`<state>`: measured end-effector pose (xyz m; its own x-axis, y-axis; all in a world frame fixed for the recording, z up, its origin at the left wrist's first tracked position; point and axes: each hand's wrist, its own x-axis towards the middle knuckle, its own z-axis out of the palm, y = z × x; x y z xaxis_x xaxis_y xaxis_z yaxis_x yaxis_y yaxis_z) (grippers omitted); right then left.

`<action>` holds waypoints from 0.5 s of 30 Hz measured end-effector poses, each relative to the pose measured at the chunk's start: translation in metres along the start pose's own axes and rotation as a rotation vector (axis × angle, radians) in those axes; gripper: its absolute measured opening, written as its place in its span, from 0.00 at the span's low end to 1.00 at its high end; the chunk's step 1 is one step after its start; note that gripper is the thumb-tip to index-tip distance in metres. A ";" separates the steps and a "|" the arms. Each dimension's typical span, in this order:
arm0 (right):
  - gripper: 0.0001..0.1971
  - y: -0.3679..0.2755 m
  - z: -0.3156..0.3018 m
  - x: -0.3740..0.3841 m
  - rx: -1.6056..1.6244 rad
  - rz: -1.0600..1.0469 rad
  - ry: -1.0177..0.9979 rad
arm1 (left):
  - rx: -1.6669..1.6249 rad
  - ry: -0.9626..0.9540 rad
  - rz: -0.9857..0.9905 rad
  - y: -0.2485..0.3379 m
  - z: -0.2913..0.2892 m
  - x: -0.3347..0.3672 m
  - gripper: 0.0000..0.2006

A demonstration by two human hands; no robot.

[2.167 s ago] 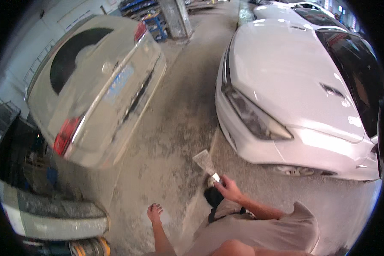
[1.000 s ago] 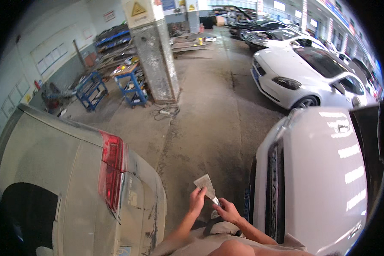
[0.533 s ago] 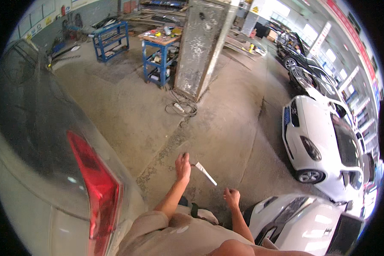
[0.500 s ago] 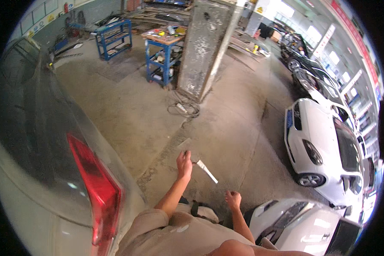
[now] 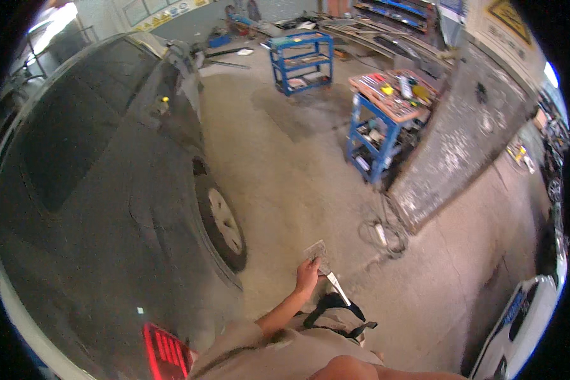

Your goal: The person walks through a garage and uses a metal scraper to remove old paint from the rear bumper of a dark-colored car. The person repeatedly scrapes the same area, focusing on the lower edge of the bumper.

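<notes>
My left hand (image 5: 307, 276) is closed around a flat scraper-like tool. Its grey square plate (image 5: 317, 249) stands out beyond my fingers, and a white strip like a handle (image 5: 338, 289) sticks out on the near side. Whether plate and strip are one piece I cannot tell, as my fingers cover the joint. The tool hangs in the air above the concrete floor. To its left is the dusty dark car (image 5: 107, 209), apart from the hand, with a wheel (image 5: 222, 218) and red tail light (image 5: 167, 352). My right hand is out of sight.
A coiled cable (image 5: 396, 244) lies on the floor by a worn, tilted-looking pillar (image 5: 453, 136). A blue tool cart (image 5: 379, 142) carries tools beside it; a blue shelf trolley (image 5: 303, 60) stands farther back. At the right edge is a white car front (image 5: 516, 326).
My view has swung left, bringing the dark car's side and wheel into sight. The left hand still holds the tool. My right hand has gone out of view.
</notes>
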<state>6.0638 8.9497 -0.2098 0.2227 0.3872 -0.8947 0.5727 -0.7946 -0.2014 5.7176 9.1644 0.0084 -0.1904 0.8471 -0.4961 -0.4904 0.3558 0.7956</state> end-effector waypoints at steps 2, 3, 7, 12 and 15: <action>0.09 -0.090 -0.075 0.066 -0.355 -0.262 0.026 | -0.043 0.087 0.071 0.051 -0.005 0.047 0.14; 0.10 -0.144 -0.114 0.101 -0.789 -0.557 0.098 | -0.070 0.174 0.073 0.075 -0.011 0.069 0.14; 0.10 -0.433 -0.249 0.201 -1.406 -0.883 0.724 | -0.252 0.427 0.290 0.155 -0.054 0.162 0.12; 0.13 -0.785 -0.274 0.172 0.275 -0.963 0.465 | -0.330 0.625 0.261 0.253 -0.095 0.309 0.11; 0.14 -0.885 -0.226 0.167 -0.089 -0.864 0.535 | -0.433 0.625 0.231 0.326 -0.093 0.397 0.11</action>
<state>5.7724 9.8234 -0.0910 0.0166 0.9874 -0.1575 0.7563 -0.1154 -0.6440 5.4029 9.5795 0.0385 -0.7068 0.4570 -0.5400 -0.6428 -0.0962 0.7600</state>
